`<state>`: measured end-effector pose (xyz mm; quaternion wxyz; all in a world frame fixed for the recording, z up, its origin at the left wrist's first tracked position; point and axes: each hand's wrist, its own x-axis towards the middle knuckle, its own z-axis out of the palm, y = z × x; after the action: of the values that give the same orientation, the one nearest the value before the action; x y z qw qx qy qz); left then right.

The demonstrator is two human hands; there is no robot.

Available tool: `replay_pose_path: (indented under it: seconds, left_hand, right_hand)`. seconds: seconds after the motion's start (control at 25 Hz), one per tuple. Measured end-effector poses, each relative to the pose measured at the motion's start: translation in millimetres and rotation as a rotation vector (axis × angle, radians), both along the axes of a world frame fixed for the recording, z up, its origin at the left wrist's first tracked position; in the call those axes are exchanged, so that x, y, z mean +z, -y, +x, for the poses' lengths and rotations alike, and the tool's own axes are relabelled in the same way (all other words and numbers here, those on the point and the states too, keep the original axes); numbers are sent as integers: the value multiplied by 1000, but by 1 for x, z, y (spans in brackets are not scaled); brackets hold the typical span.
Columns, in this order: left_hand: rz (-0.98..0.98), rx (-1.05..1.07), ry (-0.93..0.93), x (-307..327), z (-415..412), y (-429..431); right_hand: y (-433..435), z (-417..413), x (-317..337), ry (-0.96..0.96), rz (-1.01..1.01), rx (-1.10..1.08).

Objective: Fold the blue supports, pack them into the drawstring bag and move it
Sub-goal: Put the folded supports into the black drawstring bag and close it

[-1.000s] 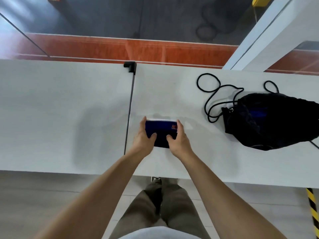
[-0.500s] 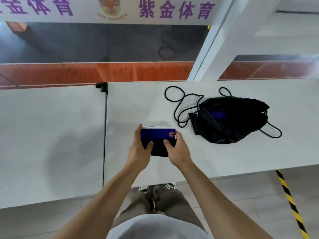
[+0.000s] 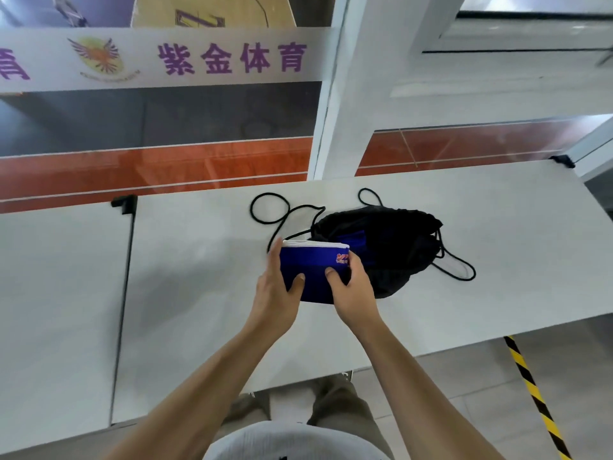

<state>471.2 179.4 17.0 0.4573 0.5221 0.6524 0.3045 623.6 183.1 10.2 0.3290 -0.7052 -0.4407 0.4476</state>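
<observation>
A folded blue support [image 3: 313,272] with a white top edge and a red logo is held between both hands above the white table [image 3: 199,293]. My left hand [image 3: 275,293] grips its left end and my right hand [image 3: 353,290] grips its right end. Just behind and to the right lies the black drawstring bag [image 3: 394,247], its mouth facing the support, with some blue fabric [image 3: 360,240] showing inside. The bag's black cords [image 3: 268,209] loop over the table to its left and right.
The table is made of two white panels with a dark seam [image 3: 124,293] and a black clip [image 3: 124,202] at its far end. A white pillar [image 3: 348,94] rises behind the table. A yellow-black striped tape [image 3: 530,390] runs along the floor at the right.
Both hands have lifted the folded support and carried it right, up to the bag's mouth. The camera has tilted up and panned right.
</observation>
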Motion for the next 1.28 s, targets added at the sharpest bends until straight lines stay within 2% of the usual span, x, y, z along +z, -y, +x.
replay_pose_path:
  seconds: [0.28,0.48,0.56,0.64,0.84,0.96,1.04,1.16,1.24,1.28]
  left_hand:
    - [-51,-9,-21,-5,120,-42]
    - [-116,-28,-112,-19,168,-70]
    - [-126,-52,-186,-32,173,-82]
    - [-114,-118,-338,-51,173,-93]
    - [-286,-335,-534,-83,158,-99]
    - [-182,-543,-807,-92,156,-91]
    - [-140,-576,-918,-96,162,-83]
    - [3,-369,-881,-88,174,-81]
    - [211,-318,-852,-82,186,-84]
    - [288,-378,-843,-80,195,-87]
  right_hand:
    - [-53,128,-8,7,-26,80]
    - [-94,173,-30,46,-93,96]
    - [-109,181,-39,53,-138,112]
    - [-122,186,-49,73,-172,147]
    - [-143,203,-60,185,-239,143]
    - [-149,212,-61,257,-231,151]
    - [-148,211,-65,298,-243,182]
    - [-144,206,-66,400,-260,242]
    - [-138,210,-59,499,-118,247]
    - [-134,215,-55,595,12,228]
